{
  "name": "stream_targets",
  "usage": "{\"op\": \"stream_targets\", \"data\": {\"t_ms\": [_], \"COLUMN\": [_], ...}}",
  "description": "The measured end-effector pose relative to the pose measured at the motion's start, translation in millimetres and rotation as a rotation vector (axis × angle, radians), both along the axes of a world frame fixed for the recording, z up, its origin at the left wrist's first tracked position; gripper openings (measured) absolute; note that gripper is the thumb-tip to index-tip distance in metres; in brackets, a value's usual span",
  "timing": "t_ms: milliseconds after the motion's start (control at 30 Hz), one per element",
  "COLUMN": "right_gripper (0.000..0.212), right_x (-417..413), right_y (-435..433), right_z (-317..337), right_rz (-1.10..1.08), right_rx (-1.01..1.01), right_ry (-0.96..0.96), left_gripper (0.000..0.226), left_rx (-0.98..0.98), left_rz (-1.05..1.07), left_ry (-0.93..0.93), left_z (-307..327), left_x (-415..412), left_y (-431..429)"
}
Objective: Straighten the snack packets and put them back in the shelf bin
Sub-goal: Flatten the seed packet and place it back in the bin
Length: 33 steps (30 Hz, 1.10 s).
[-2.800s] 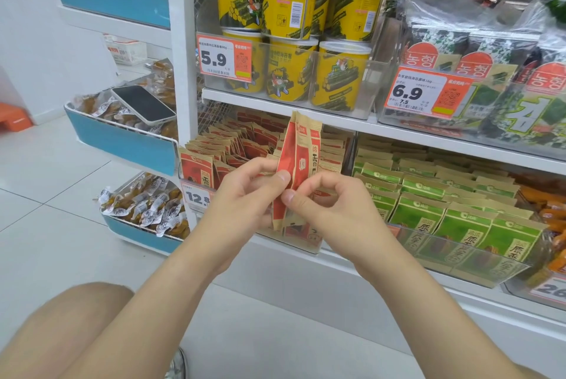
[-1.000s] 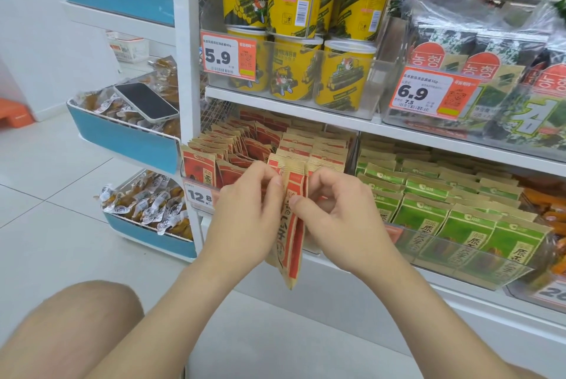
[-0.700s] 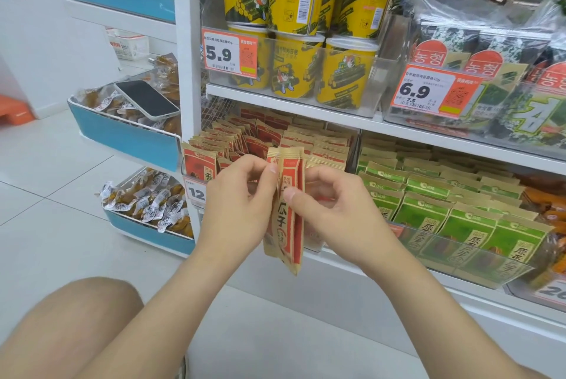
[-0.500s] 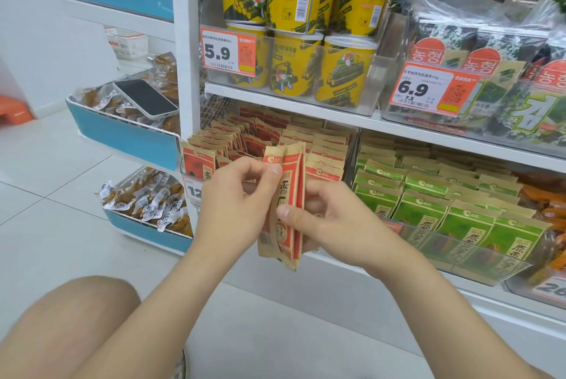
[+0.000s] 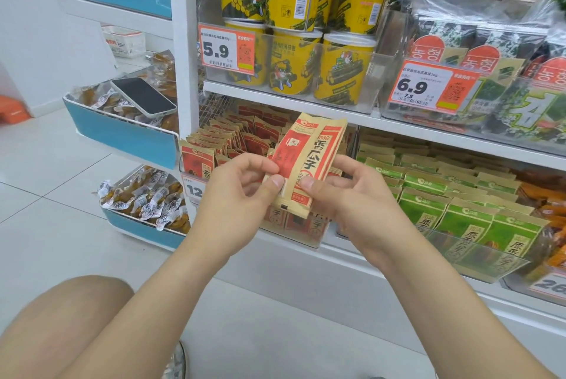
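Both hands are up in front of the shelf, and between them sits a small stack of red-and-tan snack packets point(image 5: 307, 161), printed face toward the camera, top leaning off to the right. The left hand point(image 5: 242, 192) pinches the stack's lower left edge, thumb on the front and fingers curled behind. The right hand point(image 5: 352, 198) grips the lower right side, thumb pressed on the front near the bottom and fingers wrapped round the back. The stack hangs just in front of the clear shelf bin point(image 5: 301, 233), above its front wall, not inside it. Behind it, rows of matching red packets point(image 5: 245, 133) stand on edge in that bin. Just to the right sit green packets point(image 5: 444, 195); on the shelf above, yellow tubs point(image 5: 294, 63) behind a 5.9 price tag point(image 5: 226, 49). Off to the left, a phone point(image 5: 142, 97) lies on wrapped snacks in a blue tray point(image 5: 122, 133).
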State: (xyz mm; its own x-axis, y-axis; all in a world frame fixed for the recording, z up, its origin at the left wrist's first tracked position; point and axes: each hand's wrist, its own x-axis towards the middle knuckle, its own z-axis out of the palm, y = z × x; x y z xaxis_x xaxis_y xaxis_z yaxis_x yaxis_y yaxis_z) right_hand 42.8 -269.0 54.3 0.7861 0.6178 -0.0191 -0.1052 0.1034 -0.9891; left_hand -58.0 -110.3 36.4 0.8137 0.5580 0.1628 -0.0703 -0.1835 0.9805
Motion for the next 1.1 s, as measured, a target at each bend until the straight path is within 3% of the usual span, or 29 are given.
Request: {"op": "stream_targets", "data": {"t_ms": [267, 467, 600, 700, 767, 933, 1100], "right_gripper": [0.031, 0.033, 0.038, 0.046, 0.049, 0.074, 0.079], "right_x": [0, 0, -4, -9, -14, -13, -13], "right_y": [-3, -1, -1, 1, 3, -1, -1], "right_z": [-1, 1, 6, 8, 6, 5, 8], "right_rz": [0.007, 0.0, -0.043, -0.099, -0.045, 0.178, 0.172], "right_rx": [0.037, 0.029, -0.017, -0.165, -0.21, -0.186, -0.149], "right_ry": [0.037, 0.048, -0.017, -0.263, -0.34, -0.286, -0.177], "left_gripper": [0.023, 0.026, 0.025, 0.012, 0.016, 0.052, 0.048], "left_rx": [-0.384, -0.469, -0.437, -0.163, -0.089, -0.154, -0.246], "left_rz": [-0.107, -0.11, -0.121, -0.09, -0.102, -0.156, -0.148], "left_ry": [-0.001, -0.001, 0.013, 0.048, 0.026, -0.03, -0.071], "left_z": [5, 4, 4, 2, 1, 1, 1], "left_x": [-5, -3, -3, -2, -2, -2, -1], "left_y": [9, 9, 8, 6, 2, -1, -4]}}
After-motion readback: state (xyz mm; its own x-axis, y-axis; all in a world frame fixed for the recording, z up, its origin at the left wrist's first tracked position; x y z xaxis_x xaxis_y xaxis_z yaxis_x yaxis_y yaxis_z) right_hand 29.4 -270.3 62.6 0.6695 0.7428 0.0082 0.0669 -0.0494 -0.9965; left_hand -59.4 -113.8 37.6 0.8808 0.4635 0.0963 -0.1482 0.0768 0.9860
